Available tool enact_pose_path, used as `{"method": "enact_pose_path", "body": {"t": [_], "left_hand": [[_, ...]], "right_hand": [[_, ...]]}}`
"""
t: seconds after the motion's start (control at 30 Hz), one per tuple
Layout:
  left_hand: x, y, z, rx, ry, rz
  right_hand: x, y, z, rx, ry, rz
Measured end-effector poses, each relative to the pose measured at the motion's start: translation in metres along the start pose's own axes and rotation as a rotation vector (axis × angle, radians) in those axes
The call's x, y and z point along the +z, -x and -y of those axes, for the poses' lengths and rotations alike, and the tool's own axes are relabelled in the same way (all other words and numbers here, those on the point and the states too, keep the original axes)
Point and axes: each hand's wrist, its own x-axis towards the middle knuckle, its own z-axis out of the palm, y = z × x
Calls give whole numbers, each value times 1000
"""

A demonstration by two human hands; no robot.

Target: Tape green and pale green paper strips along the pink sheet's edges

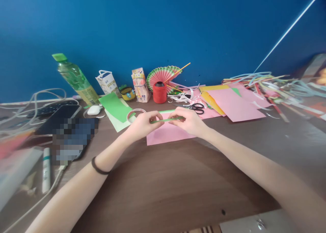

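Both left hand (144, 124) and right hand (188, 120), fingers nearly closed, pinch a thin green paper strip (166, 120) — probably to steady it.

Flat, deep-blue wall (178, 22) behind; thin, straight white line (287, 32) slanting across upper right. Brown wood-grain tabletop (165, 178) in front, pale sheen of light toward right.
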Motion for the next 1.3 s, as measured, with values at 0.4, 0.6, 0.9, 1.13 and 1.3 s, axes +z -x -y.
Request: {"method": "enact_pose_path", "body": {"t": [0.4, 0.6, 0.9, 1.13, 1.3], "left_hand": [[-4, 0, -4, -65, 203, 137], [-4, -2, -2, -89, 275, 214], [-5, -3, 2, -147, 579, 335], [-9, -3, 9, -156, 590, 497], [-16, -3, 16, -163, 540, 611]], "right_hand": [[-6, -4, 5, 292, -346, 179], [-10, -6, 8, 353, -488, 327], [-11, -4, 7, 387, -620, 349], [-16, -4, 0, 394, -603, 431], [-25, -5, -10, 438, -565, 475]]}}
